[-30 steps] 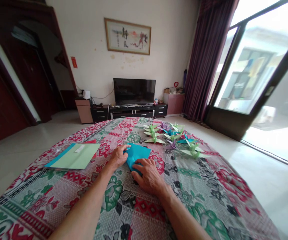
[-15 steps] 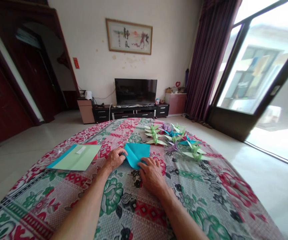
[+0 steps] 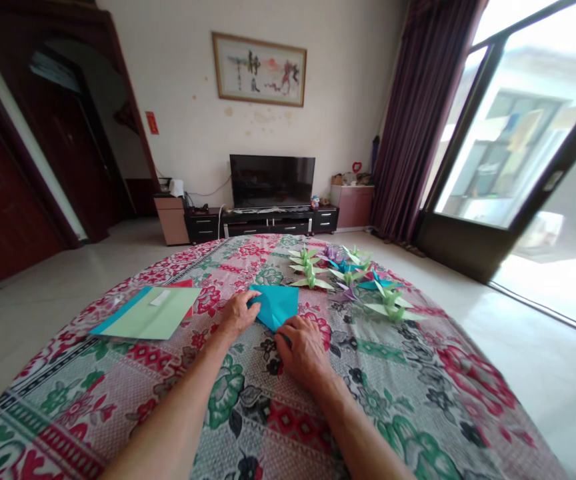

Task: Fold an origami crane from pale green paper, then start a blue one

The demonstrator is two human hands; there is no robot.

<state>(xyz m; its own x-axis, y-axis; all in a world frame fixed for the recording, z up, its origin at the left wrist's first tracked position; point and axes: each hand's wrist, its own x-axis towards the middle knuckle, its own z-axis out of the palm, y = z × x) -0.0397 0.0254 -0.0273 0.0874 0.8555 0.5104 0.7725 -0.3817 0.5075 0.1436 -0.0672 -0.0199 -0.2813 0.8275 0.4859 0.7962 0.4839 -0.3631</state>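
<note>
Creased blue origami ppr, floral-cloth surface. Person's L hand curled at one edge, can't tell grip; R hand loosely spread, touching near corner.

Framed picture, large upper character reads 静, lower character unclear, smaller side column illegible, red slip unreadable.

Wall: pale, stained beneath a framed picture
Television: dark-screened, on a low black stand
Curtain: deep purple, beside a dark-framed glass door
Cabinet: pinkish front, between stand and curtain
Doorway: dark reddish wood, at left — dim inside
Floor: pale, glossy
Light: daylight — brightest at the glass door
</note>
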